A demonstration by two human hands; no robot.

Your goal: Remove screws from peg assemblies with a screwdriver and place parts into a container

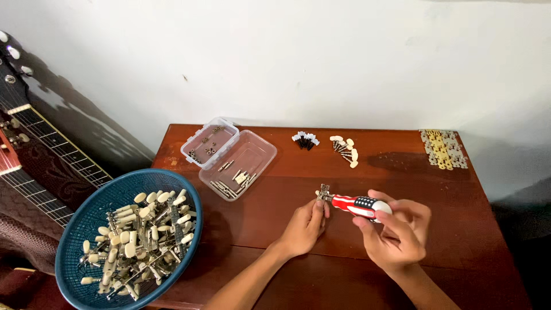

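Head view, we note left to right: blue woven plastic basket (86, 229) heaped with cream-knobbed pegs; left hand (304, 227) pinching small metal part (324, 192) above glossy wooden table (459, 229); right hand (396, 229) wrapped round stubby striped screwdriver (359, 205), tip touching part.

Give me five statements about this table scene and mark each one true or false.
1. The right hand holds a screwdriver with a red, white and blue handle. True.
2. The left hand rests flat on the table, away from the tool. False: its fingers pinch a small metal part at the screwdriver's tip.
3. The blue basket is filled with pieces that have cream-coloured knobs. True.
4. The clear plastic box has its lid shut. False: it lies open, with its lid beside it holding small parts.
5. Guitar necks stand to the right of the table. False: they are at the left.
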